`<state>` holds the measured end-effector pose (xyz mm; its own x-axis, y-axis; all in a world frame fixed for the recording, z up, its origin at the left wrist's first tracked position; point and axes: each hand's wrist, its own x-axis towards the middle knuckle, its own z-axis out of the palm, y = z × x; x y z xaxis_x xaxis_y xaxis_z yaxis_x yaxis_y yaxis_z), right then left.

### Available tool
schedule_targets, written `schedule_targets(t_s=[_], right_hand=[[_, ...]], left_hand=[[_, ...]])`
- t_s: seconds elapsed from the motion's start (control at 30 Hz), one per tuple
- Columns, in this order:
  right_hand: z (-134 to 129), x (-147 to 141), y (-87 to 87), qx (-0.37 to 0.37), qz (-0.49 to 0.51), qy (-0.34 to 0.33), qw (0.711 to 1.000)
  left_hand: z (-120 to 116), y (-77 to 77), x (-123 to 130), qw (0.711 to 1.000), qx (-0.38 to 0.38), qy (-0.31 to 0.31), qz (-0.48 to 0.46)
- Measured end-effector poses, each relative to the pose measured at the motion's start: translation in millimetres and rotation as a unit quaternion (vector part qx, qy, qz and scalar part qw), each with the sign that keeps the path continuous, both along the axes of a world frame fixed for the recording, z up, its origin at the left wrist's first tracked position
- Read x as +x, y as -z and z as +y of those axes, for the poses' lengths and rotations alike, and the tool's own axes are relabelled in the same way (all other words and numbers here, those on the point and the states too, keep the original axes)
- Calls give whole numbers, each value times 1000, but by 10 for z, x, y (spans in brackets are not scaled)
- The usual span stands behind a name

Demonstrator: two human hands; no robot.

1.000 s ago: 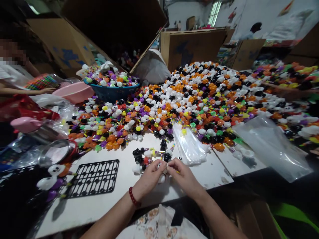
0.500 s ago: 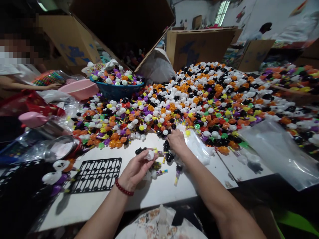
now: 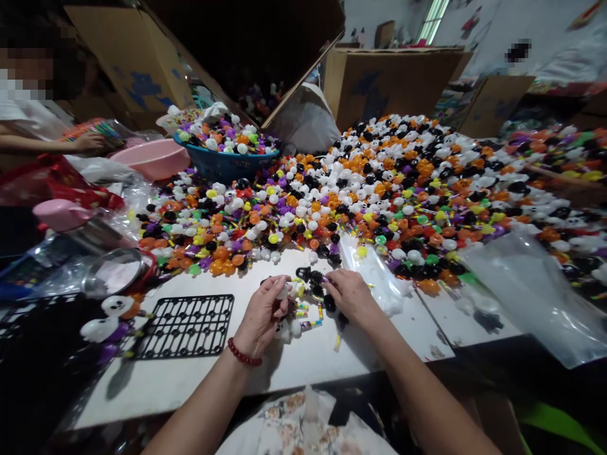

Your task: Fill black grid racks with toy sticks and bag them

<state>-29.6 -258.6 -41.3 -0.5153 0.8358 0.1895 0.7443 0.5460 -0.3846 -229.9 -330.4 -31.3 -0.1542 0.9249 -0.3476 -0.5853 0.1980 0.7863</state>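
Observation:
My left hand [image 3: 260, 316], with a dark red bead bracelet [image 3: 244, 354] at the wrist, is closed with thumb and fingers around a small white plastic piece [image 3: 283, 291]. Opposite it, my right hand [image 3: 351, 294] pinches a small black plastic figure [image 3: 310, 276] that points toward my left hand. Its gripped end is partly hidden by the fingers. Between and below my hands, several short tubes with yellow and coloured wrapping [image 3: 310, 324] lie on the white tabletop [image 3: 303, 366], some with black or white tops.
A heap of small plastic figures [image 3: 360, 170] spreads behind my hands. On the left are a black grid tray [image 3: 190, 327], a round tin [image 3: 114, 276], a pink basin [image 3: 152, 161] and a filled blue basin [image 3: 227, 165]. Clear bags [image 3: 531, 284] lie right. Another person's hand [image 3: 90, 143] is far left.
My right hand has drawn back from the heap's edge toward me and now holds the black figure near my left hand. My left hand stays closed on the white piece.

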Motion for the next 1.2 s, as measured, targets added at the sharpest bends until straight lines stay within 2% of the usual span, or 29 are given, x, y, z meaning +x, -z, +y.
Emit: schedule_targets(t_s=[0.1,0.17,0.3,0.47,0.6,0.73,0.8,0.9,0.97,1.07,1.2], right_hand=[[-120,137,72,-9,9,-48,999],[-77,164,96,-7,25,-51,998],[266,20,44,9,-4,-17,1000],[725,-306,9,30,-138,-28,990],[898,-455,102,41,-189,-26,981],[963,-488,186,58,-209,-14,976],[932,-484,194,72,-176,-27,981],[750,-467,137,61,-65,-73,993],[542,-446,44,0,34,-80,996],[186,-394,-131,-111,159,-82,978],[-143,-319,-260,-152,218,-87,960]], left_hand=[[4,11,-13,1000,0,-26,-17],[14,17,-22,998,-11,-41,-40],[39,31,-11,998,-26,-42,-50],[27,85,-19,999,-19,-28,-33],[7,122,-56,998,-26,-32,-40],[24,142,-79,998,-29,-30,-43],[47,149,-83,999,-18,-32,-33],[85,149,-80,999,12,-38,-6],[105,140,-70,998,27,-45,19],[119,123,-36,996,35,-56,62],[110,129,52,993,57,-32,100]])
